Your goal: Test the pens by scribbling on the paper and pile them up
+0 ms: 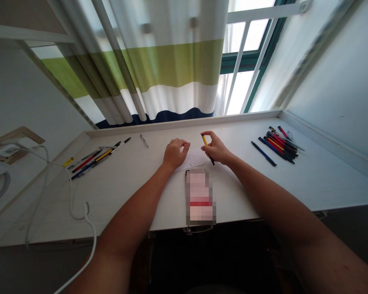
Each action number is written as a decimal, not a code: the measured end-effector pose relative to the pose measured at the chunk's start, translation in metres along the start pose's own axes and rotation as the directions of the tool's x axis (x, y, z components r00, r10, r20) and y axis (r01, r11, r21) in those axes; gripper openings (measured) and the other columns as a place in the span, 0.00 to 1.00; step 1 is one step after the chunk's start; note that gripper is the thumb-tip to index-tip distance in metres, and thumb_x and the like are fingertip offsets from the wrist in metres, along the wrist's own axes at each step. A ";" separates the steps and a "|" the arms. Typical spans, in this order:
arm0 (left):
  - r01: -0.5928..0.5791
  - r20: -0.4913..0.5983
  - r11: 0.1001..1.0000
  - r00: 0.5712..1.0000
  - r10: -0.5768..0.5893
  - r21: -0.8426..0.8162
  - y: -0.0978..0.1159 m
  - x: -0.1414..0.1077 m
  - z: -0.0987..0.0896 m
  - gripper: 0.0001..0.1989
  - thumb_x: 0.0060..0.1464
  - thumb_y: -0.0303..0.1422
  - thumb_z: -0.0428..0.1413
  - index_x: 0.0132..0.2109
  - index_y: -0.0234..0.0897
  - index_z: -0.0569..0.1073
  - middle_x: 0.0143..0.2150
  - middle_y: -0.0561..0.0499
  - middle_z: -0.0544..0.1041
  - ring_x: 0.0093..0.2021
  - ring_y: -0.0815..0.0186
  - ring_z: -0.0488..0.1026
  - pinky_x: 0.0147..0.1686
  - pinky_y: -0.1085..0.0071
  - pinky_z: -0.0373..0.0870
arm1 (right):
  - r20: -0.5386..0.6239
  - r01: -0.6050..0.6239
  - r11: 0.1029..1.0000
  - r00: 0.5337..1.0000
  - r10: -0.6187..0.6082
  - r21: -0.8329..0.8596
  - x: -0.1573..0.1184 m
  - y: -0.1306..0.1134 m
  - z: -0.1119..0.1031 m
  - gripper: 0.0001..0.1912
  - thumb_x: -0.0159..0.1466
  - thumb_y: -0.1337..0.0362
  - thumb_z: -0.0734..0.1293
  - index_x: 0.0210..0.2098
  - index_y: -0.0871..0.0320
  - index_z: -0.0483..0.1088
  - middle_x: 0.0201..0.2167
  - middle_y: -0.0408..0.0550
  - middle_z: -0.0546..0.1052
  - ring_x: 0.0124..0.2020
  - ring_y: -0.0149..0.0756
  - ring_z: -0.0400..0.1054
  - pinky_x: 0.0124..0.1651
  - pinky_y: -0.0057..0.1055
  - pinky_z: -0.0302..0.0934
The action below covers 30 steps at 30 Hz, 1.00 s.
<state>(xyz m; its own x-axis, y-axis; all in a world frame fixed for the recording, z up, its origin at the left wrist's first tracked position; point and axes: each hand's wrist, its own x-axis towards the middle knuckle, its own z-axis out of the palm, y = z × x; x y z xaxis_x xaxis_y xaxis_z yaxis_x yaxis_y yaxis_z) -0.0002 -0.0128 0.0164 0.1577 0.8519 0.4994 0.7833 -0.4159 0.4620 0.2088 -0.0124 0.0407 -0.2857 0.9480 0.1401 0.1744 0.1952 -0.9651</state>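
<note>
A yellow and black pen is held between the thumb and fingers of my right hand, its dark tip pointing down over the desk. My left hand rests at the left edge of a white sheet of paper, fingers curled and pressed together; whether anything is in them is hidden. Faint marks show on the paper. Just below the paper lies a phone with a blurred screen, near the desk's front edge.
Several pens are piled on the right, with a blue pen beside them. More pens lie on the left, and a single pen behind. White cables cross the desk's left side. A raised rim borders the back.
</note>
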 end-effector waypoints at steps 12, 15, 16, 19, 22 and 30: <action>-0.176 0.174 0.983 0.968 0.183 -0.056 0.015 -0.002 -0.002 0.17 0.68 0.36 0.52 0.59 0.39 0.76 0.55 0.42 0.80 0.56 0.54 0.74 0.59 0.57 0.68 | 0.010 -0.021 0.756 0.999 0.037 -0.654 0.005 0.012 -0.014 0.25 0.61 0.63 0.75 0.57 0.59 0.72 0.32 0.50 0.80 0.36 0.43 0.74 0.41 0.35 0.64; -0.303 0.325 0.953 0.898 0.295 -0.028 0.025 0.007 0.009 0.22 0.67 0.29 0.51 0.65 0.42 0.72 0.64 0.44 0.76 0.63 0.55 0.71 0.62 0.57 0.67 | 0.082 0.020 0.649 0.995 0.065 -0.761 -0.003 0.004 -0.013 0.17 0.61 0.64 0.75 0.50 0.59 0.77 0.40 0.55 0.83 0.41 0.45 0.76 0.43 0.34 0.65; -0.338 0.369 0.941 0.875 0.314 0.001 0.029 0.012 0.013 0.23 0.67 0.28 0.51 0.66 0.43 0.71 0.65 0.45 0.75 0.64 0.55 0.70 0.62 0.57 0.67 | 0.084 0.010 0.612 0.992 0.092 -0.791 -0.007 0.001 -0.013 0.14 0.62 0.63 0.75 0.47 0.59 0.78 0.41 0.56 0.83 0.42 0.45 0.76 0.42 0.33 0.65; -0.459 0.512 0.884 0.782 0.356 0.086 0.040 0.028 0.022 0.19 0.67 0.27 0.50 0.60 0.42 0.76 0.62 0.46 0.78 0.60 0.56 0.73 0.59 0.59 0.69 | 0.034 -0.064 0.492 0.982 0.188 -0.868 -0.023 -0.009 -0.015 0.08 0.66 0.64 0.71 0.41 0.61 0.79 0.42 0.58 0.83 0.43 0.45 0.77 0.41 0.32 0.64; -0.584 0.610 0.804 0.680 0.407 0.115 0.054 0.045 0.032 0.15 0.67 0.27 0.51 0.49 0.41 0.82 0.53 0.47 0.82 0.53 0.58 0.75 0.53 0.63 0.70 | -0.018 -0.106 0.413 0.978 0.209 -0.904 -0.044 -0.009 -0.026 0.11 0.70 0.66 0.65 0.41 0.62 0.79 0.42 0.59 0.83 0.44 0.44 0.77 0.43 0.32 0.64; -0.760 0.546 0.647 0.567 0.617 0.057 0.146 0.074 0.111 0.13 0.68 0.29 0.53 0.47 0.42 0.84 0.48 0.43 0.80 0.50 0.56 0.73 0.47 0.62 0.68 | -0.242 -0.251 0.183 0.968 0.072 -0.950 -0.106 0.017 -0.105 0.16 0.73 0.70 0.58 0.45 0.65 0.79 0.45 0.63 0.80 0.50 0.48 0.73 0.55 0.36 0.61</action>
<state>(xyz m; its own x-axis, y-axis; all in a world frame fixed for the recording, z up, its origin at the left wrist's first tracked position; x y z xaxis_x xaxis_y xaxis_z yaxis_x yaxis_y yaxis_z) 0.1922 0.0249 0.0395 0.9010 0.4001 0.1679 0.4217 -0.8984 -0.1223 0.3408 -0.0831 0.0326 -0.0358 0.9922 0.1191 0.9993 0.0363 -0.0016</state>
